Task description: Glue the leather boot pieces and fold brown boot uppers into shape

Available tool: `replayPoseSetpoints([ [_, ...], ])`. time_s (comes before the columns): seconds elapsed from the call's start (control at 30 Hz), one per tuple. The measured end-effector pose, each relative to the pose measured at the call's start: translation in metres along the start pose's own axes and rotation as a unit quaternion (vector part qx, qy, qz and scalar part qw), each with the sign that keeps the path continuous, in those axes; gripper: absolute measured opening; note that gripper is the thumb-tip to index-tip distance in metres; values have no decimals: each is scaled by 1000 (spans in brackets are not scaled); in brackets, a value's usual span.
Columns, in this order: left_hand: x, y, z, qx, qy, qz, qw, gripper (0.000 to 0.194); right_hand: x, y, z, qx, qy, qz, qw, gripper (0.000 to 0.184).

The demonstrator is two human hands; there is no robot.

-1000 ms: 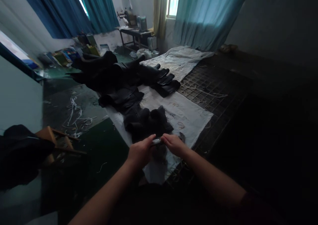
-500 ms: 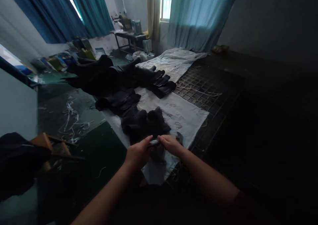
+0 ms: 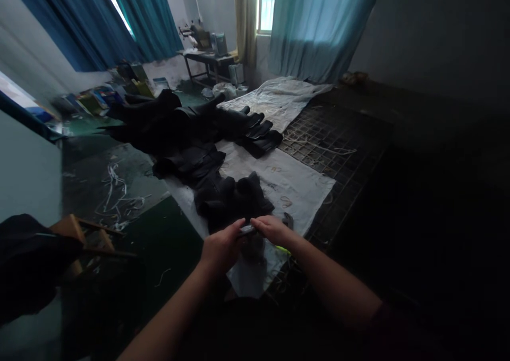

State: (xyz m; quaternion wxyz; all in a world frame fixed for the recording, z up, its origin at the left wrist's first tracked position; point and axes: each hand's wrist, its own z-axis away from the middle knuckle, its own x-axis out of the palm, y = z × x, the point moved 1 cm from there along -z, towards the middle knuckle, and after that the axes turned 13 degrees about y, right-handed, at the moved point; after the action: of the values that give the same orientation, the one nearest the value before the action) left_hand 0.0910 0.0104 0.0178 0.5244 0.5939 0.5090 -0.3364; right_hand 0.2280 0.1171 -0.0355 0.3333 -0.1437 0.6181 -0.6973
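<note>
Your left hand (image 3: 221,246) and right hand (image 3: 274,231) are closing their fingers on opposite ends of a small, shiny, grey object (image 3: 247,230), its material unclear; you are holding it above the white cloth sheet (image 3: 292,183), just before the crumpled black pieces (image 3: 235,196); a bright yellow-green item (image 3: 282,249) is showing beneath your right wrist.

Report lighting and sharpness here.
Head view throughout: the room is dim, the window blown out, the right side near-black; the black pile loses detail in shadow; the small shiny item between left hand and right hand is too soft to identify.
</note>
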Motion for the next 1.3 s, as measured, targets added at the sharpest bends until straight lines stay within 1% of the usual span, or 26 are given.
replayPoseSetpoints([
  [0.07, -1, 0, 0, -2, 0, 1, 1000, 39, -5, 3, -2, 20, 1, -10, 1000, 49],
  [0.13, -1, 0, -1, -2, 2, 1, 1000, 40, -12, 5, -1, 30, 21, -21, 999, 47],
  [0.27, 0, 0, -1, 1, 17, 5, 1000, 39, -20, 1, 10, 23, 67, -22, 997, 16],
  [0.33, 0, 0, 0, 8, 21, 8, 1000, 39, -19, -1, 16, 19, 81, -17, 996, 11],
  [0.47, 0, 0, 0, 12, 22, 12, 1000, 39, -16, -3, 21, 18, 92, -20, 995, 11],
  [0.63, 0, 0, 0, -1, 11, 17, 1000, 39, -14, 3, 16, 30, 69, -50, 996, 12],
  [0.77, 0, 0, 1, 3, 9, 25, 1000, 40, -12, 7, 15, 33, 57, -61, 996, 12],
  [1.07, 0, 1, 0, 1, 2, 11, 1000, 38, -8, 6, 20, 16, 87, -36, 995, 8],
  [1.3, 0, 1, 0, 3, 8, 9, 1000, 38, -9, 14, 18, 20, 99, -59, 993, 6],
])
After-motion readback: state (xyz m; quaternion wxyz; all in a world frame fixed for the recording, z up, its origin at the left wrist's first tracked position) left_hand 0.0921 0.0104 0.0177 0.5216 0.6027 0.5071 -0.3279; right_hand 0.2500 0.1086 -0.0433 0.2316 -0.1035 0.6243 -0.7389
